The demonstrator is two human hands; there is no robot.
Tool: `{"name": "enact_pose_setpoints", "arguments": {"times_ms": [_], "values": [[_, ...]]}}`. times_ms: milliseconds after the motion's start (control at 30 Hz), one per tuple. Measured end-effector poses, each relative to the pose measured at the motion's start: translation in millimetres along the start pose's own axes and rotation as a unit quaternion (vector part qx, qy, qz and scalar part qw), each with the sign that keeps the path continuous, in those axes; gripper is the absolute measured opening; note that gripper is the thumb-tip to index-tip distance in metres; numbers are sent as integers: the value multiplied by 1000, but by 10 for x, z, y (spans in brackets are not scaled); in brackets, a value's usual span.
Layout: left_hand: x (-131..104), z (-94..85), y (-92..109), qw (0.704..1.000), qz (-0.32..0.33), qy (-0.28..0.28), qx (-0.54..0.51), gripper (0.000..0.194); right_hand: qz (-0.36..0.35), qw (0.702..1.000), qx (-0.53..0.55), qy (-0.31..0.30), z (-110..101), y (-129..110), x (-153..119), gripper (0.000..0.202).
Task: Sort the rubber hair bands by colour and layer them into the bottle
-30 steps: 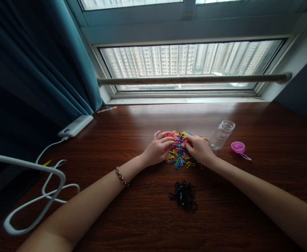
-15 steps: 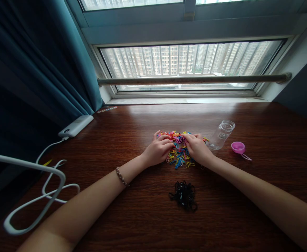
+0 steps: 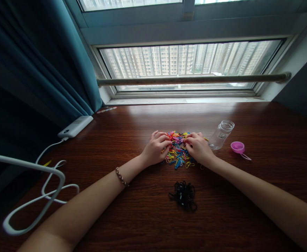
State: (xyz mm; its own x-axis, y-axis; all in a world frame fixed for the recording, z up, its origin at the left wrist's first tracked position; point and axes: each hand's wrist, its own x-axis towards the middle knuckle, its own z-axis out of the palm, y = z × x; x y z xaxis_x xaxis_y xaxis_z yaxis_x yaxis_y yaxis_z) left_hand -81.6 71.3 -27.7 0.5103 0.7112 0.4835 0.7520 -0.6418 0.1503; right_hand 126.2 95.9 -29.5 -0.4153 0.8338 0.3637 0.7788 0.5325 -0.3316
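Note:
A loose heap of small multicoloured rubber bands [image 3: 179, 154] lies on the dark wooden tabletop between my two hands. My left hand [image 3: 157, 148] rests at the heap's left edge, its fingers bent and apart, the tips touching the bands. From the right, my right hand [image 3: 198, 147] reaches in with thumb and forefinger slightly apart among the bands. I see nothing lifted in either hand, though the fingertips are partly hidden. Nearer to me sits a separate clump of black rubber bands [image 3: 184, 196].
Right of the heap a clear jar [image 3: 221, 135] leans, uncapped, with a pink lid [image 3: 237, 147] and its strap beside it. At left are a white power strip [image 3: 76, 126] and a looping white cable [image 3: 60, 182]. A window with a rail [image 3: 190, 80] backs the table.
My left hand has shifted slightly left, its fingers spreading more. The right hand's fingers have drawn back a little over the bands. Jar, lid and black clump stay put.

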Motion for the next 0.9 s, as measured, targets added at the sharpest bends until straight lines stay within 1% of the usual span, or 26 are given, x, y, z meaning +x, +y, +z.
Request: {"name": "enact_pose_setpoints", "arguments": {"times_ms": [133, 233, 300, 433, 567, 667, 800, 900], "values": [[-1, -8, 13, 998, 40, -36, -13, 22, 21, 1000, -19, 6, 10, 1, -2, 21], [-7, 4, 6, 998, 41, -57, -8, 25, 29, 999, -25, 12, 17, 4, -1, 22], [-10, 17, -6, 997, 40, -61, -5, 25, 31, 999, -21, 19, 15, 2, 0, 23], [-13, 30, -22, 997, 50, -56, -4, 24, 7, 999, 13, 30, 11, -7, 5, 20], [-12, 14, -16, 997, 54, -46, -15, 22, -44, 997, 65, 8, 39, -1, 6, 19], [-6, 6, -15, 998, 55, -25, -30, 21, -73, 993, 89, -3, 65, 7, 5, 22], [4, 21, -32, 998, 43, 5, -45, 20, -78, 992, 95, 1, 74, 11, 9, 31], [2, 34, -41, 999, 26, 6, -45, 22, -66, 994, 88, 2, 78, 14, 13, 34]]}}
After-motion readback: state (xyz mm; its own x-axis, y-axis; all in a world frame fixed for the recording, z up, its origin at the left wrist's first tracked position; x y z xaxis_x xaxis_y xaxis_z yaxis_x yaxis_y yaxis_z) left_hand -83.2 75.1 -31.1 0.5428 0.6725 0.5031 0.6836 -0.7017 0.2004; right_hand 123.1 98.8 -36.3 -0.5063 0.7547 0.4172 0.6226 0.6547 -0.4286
